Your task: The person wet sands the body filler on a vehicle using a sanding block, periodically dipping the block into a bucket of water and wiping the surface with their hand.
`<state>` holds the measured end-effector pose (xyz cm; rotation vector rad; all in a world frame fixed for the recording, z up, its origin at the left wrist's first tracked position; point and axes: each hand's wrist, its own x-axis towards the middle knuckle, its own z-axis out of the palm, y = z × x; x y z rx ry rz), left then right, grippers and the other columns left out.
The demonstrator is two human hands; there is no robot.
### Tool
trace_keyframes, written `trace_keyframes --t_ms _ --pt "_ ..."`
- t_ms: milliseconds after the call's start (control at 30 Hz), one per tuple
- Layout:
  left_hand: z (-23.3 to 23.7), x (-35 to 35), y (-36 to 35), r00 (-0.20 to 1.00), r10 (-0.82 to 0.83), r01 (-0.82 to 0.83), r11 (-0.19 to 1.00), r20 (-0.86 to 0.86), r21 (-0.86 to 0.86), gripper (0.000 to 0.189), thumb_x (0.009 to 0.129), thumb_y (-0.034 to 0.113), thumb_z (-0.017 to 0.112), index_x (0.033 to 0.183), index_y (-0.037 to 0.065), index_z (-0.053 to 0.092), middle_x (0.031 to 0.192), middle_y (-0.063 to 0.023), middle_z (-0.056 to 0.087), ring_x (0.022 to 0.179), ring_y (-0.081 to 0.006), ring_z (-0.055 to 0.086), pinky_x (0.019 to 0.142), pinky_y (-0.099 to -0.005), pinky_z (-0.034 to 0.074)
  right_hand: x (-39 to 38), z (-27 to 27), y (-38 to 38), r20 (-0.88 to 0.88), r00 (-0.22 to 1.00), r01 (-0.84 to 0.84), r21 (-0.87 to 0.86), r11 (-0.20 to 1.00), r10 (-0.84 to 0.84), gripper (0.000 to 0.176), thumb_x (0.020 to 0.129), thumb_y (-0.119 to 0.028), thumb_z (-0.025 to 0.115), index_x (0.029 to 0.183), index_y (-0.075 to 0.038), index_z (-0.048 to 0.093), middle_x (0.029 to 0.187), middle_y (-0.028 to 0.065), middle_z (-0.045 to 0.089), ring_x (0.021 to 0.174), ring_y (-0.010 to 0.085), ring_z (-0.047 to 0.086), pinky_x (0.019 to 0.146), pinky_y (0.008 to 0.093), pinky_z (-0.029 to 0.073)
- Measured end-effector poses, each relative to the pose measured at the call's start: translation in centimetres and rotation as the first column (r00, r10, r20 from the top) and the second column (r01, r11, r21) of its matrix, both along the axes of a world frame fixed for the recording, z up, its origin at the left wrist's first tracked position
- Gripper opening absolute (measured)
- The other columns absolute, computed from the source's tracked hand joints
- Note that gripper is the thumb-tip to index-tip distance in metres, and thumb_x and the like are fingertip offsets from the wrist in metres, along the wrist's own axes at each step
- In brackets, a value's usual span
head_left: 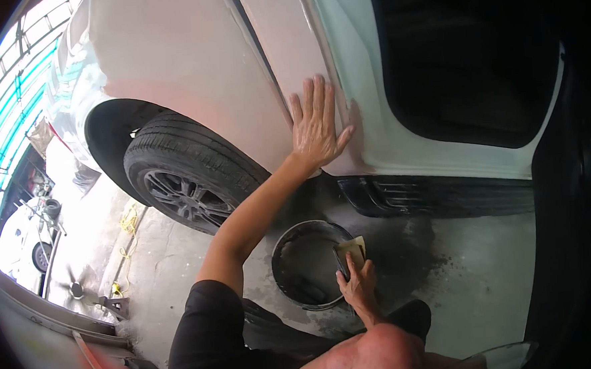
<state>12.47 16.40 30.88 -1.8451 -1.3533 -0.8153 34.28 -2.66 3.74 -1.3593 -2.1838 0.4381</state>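
My left hand (314, 127) lies flat with fingers spread on the pale, partly pinkish body panel (281, 45) of a car, beside the door opening. Some wet-looking patches show on the back of that hand. Lower down, my right hand (359, 285) grips a sanding block (350, 250) with a tan sheet, probably sandpaper, over a dark body. The block is held above the right rim of a round black bucket (278, 269) on the floor. Murky water seems to fill the bucket, and a dark lump shows near its lower edge.
Left of the bucket is the car's wheel (188, 170) in its arch. A black side step (443, 200) runs under the door opening (463, 62). Wet stains mark the concrete floor (474, 275). Farther left are a fan (78, 291), yellow cord (129, 221) and another vehicle's wheel (42, 256).
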Motion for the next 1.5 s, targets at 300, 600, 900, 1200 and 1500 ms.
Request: trace_keyframes --t_ms 300,600,900,1200,1500 --pt "-9.3 1.9 -6.8 0.969 -0.187 0.228 0.928 0.162 -0.293 0.093 0.093 0.041 0.066 0.157 -0.006 0.020 0.167 -0.0263 0.012 0.156 -0.0427 0.007 0.117 -0.0714 0.008 -1.0 -0.1 -0.6 0.074 0.994 0.070 0.062 0.996 -0.074 0.064 0.086 -0.038 0.073 0.144 -0.018 0.053 0.114 0.0246 0.047 0.105 0.0422 0.052 0.085 0.0522 0.046" --pt "-34.4 1.9 -21.2 0.288 0.367 0.642 0.611 0.884 -0.463 0.061 0.104 0.041 0.055 0.151 0.004 0.041 0.133 -0.0170 0.058 0.118 -0.0325 0.060 0.090 -0.0428 0.054 -2.9 -0.7 -0.5 0.330 0.934 0.109 0.093 0.990 -0.134 0.069 0.087 -0.038 0.073 0.149 -0.019 0.050 0.119 0.0229 0.046 0.107 0.0404 0.051 0.086 0.0497 0.047" --pt "-38.4 0.9 -17.8 -0.408 0.693 0.877 0.479 0.594 0.044 0.084 0.104 0.057 0.043 0.163 0.012 0.006 0.165 -0.0167 0.025 0.147 -0.0334 0.033 0.118 -0.0489 0.031 -9.7 -0.3 -0.9 0.049 0.979 0.204 -0.338 0.919 -0.199 0.057 0.099 -0.036 0.050 0.148 -0.007 0.049 0.144 0.0319 0.049 0.134 0.0478 0.048 0.110 0.0519 0.041" --pt "-52.0 -1.0 -11.5 0.432 0.727 0.666 0.141 0.533 -0.732 0.125 0.080 0.070 0.067 0.161 -0.001 0.002 0.159 -0.0348 0.026 0.144 -0.0451 0.038 0.118 -0.0485 0.035 -9.9 -15.2 7.6 -0.197 0.583 0.072 -0.954 0.292 -0.788 0.077 0.104 -0.056 0.043 0.157 -0.001 0.032 0.164 0.0164 0.031 0.146 0.0329 0.039 0.115 0.0455 0.038" --pt "-53.6 -0.7 -12.4 0.815 0.415 0.395 0.112 0.404 -0.912 0.093 0.089 0.051 0.063 0.157 0.000 0.024 0.156 -0.0274 0.039 0.138 -0.0486 0.044 0.112 -0.0497 0.041 -12.5 -22.4 11.3 0.146 0.948 0.270 -0.841 0.469 -0.283 0.078 0.105 -0.059 0.028 0.159 -0.004 0.027 0.168 0.0168 0.022 0.152 0.0349 0.027 0.120 0.0471 0.030"
